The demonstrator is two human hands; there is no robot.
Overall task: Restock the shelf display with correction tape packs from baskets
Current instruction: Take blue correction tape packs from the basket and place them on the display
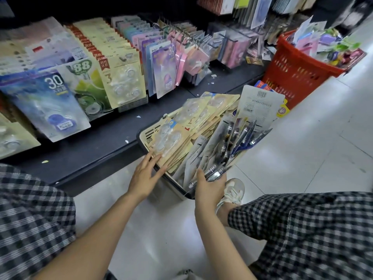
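Left hand [144,176] flat on the basket's cream correction tape packs [177,138] — right hand [210,185] grips pen packs [226,150].

Bright overhead light glares in soft white patches off the glossy floor [302,158], while the upper shelf [60,9] recess stays dark, and the wide lens bends and smears the frame's edges, blurring the red basket [292,67].
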